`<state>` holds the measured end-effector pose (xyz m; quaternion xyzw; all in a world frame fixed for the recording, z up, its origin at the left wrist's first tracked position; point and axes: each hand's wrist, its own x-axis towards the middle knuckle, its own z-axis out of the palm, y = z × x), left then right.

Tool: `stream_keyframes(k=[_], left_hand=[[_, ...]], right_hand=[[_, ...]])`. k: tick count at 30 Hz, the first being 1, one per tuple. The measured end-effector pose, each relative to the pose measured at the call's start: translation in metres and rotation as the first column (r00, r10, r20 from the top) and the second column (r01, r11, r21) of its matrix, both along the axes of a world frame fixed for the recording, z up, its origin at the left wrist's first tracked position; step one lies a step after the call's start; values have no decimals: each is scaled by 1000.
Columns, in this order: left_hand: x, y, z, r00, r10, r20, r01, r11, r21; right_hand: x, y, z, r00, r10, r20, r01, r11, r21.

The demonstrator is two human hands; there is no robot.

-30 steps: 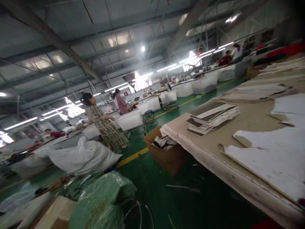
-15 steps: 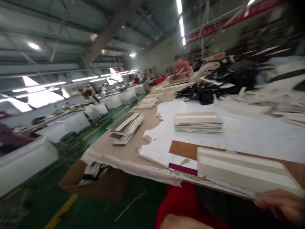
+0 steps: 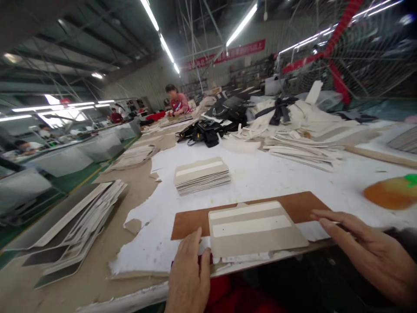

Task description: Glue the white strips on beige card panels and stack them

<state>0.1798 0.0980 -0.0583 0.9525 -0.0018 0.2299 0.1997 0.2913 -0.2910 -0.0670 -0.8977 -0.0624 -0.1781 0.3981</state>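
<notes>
A grey card piece (image 3: pixel 256 230) with a white strip lies on a brown board (image 3: pixel 195 219) at the near table edge. My left hand (image 3: pixel 189 274) rests flat by the piece's left corner, its fingers touching the edge. My right hand (image 3: pixel 365 252) lies open on the table at the piece's right side, fingertips on the brown board. Neither hand grips anything. A stack of similar grey pieces (image 3: pixel 202 174) sits farther back on the white sheet (image 3: pixel 276 178).
Slanted piles of card strips (image 3: pixel 74 226) lie at the left. Black bags (image 3: pixel 208 130) and heaps of pale pieces (image 3: pixel 306 130) fill the far table. An orange object (image 3: pixel 389 193) sits at the right. A person (image 3: pixel 177 102) works at the far end; others are at the left benches.
The view swung from the left aisle back to the table in front. The grey piece now lies on the brown board, and both hands have come to rest beside it.
</notes>
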Motion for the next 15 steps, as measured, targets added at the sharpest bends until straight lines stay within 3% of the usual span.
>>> stream_keyframes(k=[4, 8, 12, 15], left_hand=[[6, 14, -18, 997, -65, -30, 68, 990, 125], [15, 26, -26, 993, -87, -81, 100, 980, 172], [20, 20, -24, 984, -134, -119, 150, 980, 132], [20, 6, -21, 984, -132, -124, 136, 990, 26]], right_hand=[[4, 21, 7, 988, 92, 123, -87, 995, -48], [20, 36, 6, 955, 204, 214, -160, 965, -207], [29, 46, -5, 934, 263, 243, -162, 915, -371], [27, 52, -15, 935, 249, 252, -146, 919, -366]])
